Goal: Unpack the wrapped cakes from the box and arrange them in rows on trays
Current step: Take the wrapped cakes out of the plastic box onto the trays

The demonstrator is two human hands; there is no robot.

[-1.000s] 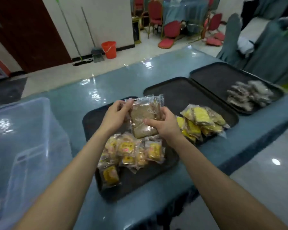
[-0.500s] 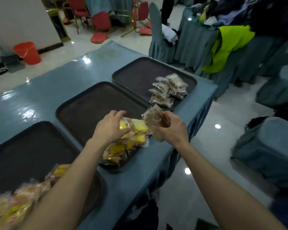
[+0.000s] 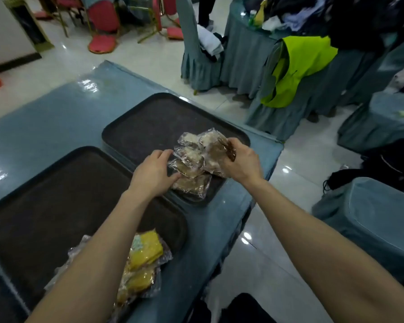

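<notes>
The right hand (image 3: 240, 164) pinches a brown cake (image 3: 217, 151) over the tray (image 3: 149, 122). The left hand (image 3: 153, 173), fingers loose, touches the pile (image 3: 189, 180).

Two dark rectangular trays with raised rims and rounded corners lie side by side on the table, long edges almost touching. The far tray (image 3: 149, 127) carries a loose pile of brown cakes (image 3: 191, 183) in clear wrappers at its near right corner. The packs overlap at differing angles, and the upper ones look paler. The left hand (image 3: 153, 173) touches the pile's left edge. One held cake (image 3: 216, 149), brown and wrapped, is tilted above the pile's right side, gripped by the right hand (image 3: 240, 164). The near tray (image 3: 44, 206) carries a heap of yellow cakes (image 3: 145, 250) in clear wrappers at its near right corner, partly hidden
</notes>
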